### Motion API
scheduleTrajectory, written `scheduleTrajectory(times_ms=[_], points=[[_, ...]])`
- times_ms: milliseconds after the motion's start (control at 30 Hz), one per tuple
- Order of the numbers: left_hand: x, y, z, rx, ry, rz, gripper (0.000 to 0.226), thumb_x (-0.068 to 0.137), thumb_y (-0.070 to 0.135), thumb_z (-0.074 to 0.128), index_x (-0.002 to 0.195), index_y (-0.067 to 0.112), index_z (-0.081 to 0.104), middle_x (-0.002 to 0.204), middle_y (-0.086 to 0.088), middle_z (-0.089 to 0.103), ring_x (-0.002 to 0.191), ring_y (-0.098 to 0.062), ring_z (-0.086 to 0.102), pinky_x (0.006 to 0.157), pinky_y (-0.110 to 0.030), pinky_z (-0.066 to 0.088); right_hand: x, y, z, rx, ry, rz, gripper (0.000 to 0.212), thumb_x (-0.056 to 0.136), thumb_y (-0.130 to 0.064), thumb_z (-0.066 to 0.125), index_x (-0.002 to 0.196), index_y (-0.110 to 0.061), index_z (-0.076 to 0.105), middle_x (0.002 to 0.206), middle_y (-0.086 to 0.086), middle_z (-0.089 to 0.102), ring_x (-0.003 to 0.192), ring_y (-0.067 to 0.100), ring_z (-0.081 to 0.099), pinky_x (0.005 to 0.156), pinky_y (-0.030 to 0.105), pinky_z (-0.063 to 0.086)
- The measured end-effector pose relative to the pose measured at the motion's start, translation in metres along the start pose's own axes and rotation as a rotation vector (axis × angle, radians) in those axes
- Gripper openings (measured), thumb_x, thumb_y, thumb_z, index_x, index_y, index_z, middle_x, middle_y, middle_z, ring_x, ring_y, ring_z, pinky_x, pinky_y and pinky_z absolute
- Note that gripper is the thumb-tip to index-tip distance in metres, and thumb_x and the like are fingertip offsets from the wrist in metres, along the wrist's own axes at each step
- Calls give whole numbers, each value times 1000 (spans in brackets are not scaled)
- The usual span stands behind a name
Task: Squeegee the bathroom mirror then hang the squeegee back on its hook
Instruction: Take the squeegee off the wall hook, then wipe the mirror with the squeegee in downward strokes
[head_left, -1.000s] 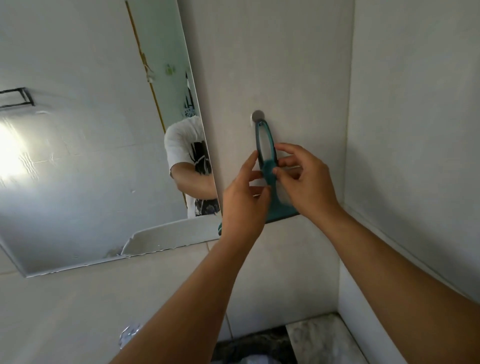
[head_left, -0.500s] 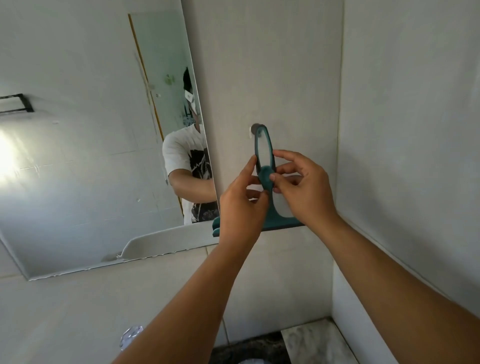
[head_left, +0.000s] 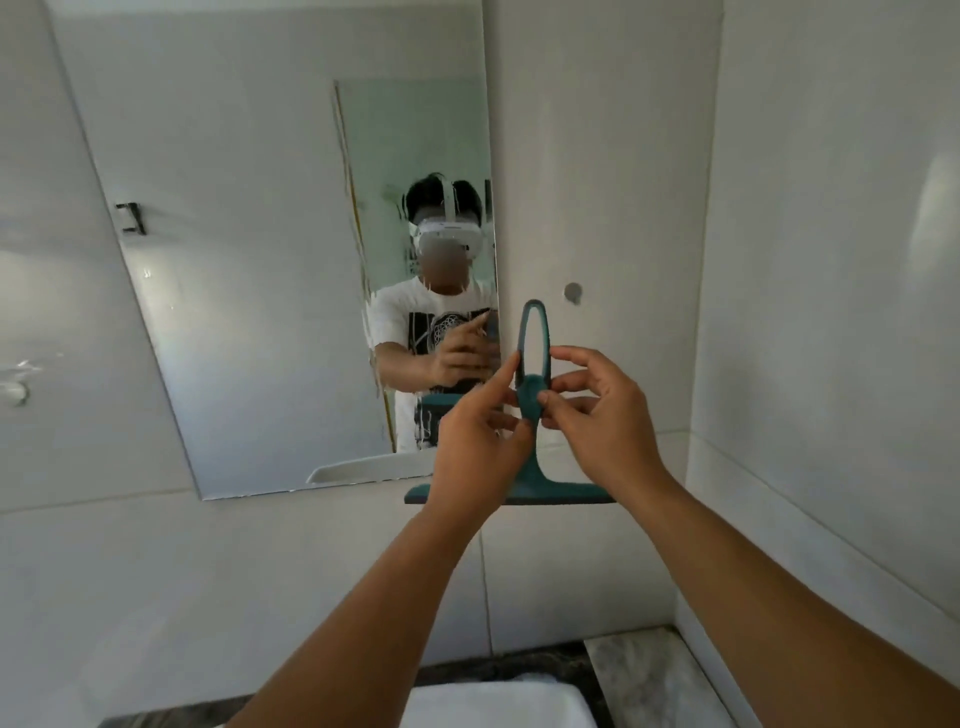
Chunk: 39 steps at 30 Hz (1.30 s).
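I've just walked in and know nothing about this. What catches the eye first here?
A teal squeegee held upright mid-frame, pinched at its handle by the left hand and right hand. Up and right of it, a small round hook sits bare on the wall. Left, the mirror reflects the person.

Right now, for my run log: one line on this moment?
squeegee: off hook, loop up | left hand, right hand: pinching handle | mirror: unwiped

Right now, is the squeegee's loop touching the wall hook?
Apart. The head view shows bare wall between the squeegee loop and the hook, up and right.
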<state>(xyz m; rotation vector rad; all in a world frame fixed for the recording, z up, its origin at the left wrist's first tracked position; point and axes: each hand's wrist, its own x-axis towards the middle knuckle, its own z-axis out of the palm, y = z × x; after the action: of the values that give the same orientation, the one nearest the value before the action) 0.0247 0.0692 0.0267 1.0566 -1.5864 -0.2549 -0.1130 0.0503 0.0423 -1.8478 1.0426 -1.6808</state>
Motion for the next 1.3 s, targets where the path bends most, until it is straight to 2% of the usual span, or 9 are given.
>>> scheduleTrajectory(times_ms=[200,333,467,600,733,833,967,1133,1300], points=[[-26,-9,-64,35,-83,-56,60,92,12,68,136,46,45,105,7,71,85,-10,68,81,-32,61,-28,-23,31,-175,-108,-142,49,83,-17,75,127,-24,54,108,-8,62,81,3,63,72,12,55],[-41,-13,-109,-4,-201,-94,59,91,7,67,141,36,52,91,20,67,84,-4,68,74,-22,58,-35,-40,44,-538,-151,-443,68,77,-24,80,138,-23,49,137,4,50,123,21,48,102,32,42],[-51,-10,-148,-2,-283,-103,59,90,0,66,127,44,55,87,28,68,79,-10,65,71,-20,57,-32,-57,59,-746,-296,-624,79,76,-34,79,145,-24,42,153,3,39,143,26,31,115,49,29],[-56,-14,-177,55,-333,-117,55,89,2,67,120,47,60,94,19,69,79,-19,66,69,-20,58,-32,-66,77,-800,-389,-678,66,76,-37,79,136,-23,55,141,5,53,134,27,43,110,50,36],[-59,-21,-196,145,-340,-110,47,90,8,68,125,39,65,97,21,70,82,-11,66,69,-15,56,-38,-69,88,-822,-378,-768,52,73,-44,77,119,-21,68,108,6,61,101,24,55,85,39,51],[-60,-27,-207,237,-308,-92,48,91,9,67,134,32,61,104,15,71,87,-5,68,72,-12,54,-44,-70,97,-815,-404,-764,54,77,-52,66,121,-22,65,94,3,53,84,18,47,71,34,49],[-61,-37,-213,366,-137,-16,47,90,12,70,133,28,63,118,7,70,106,-12,62,96,-28,49,-51,-66,115,-807,-287,-679,50,81,-56,57,118,-22,63,93,-1,53,83,16,49,71,40,50],[-72,-39,-208,374,160,28,40,91,22,70,130,26,65,102,13,59,88,-4,55,81,-19,49,-59,-64,139,-607,-47,-396,48,84,-56,60,117,-21,60,99,0,61,87,17,58,73,38,52],[-70,-34,-200,128,229,-255,49,93,31,67,141,29,54,102,12,67,84,2,64,62,-6,48,-74,-65,163,-431,20,-260,46,85,-51,63,118,-19,59,105,1,62,89,16,58,68,32,53]])
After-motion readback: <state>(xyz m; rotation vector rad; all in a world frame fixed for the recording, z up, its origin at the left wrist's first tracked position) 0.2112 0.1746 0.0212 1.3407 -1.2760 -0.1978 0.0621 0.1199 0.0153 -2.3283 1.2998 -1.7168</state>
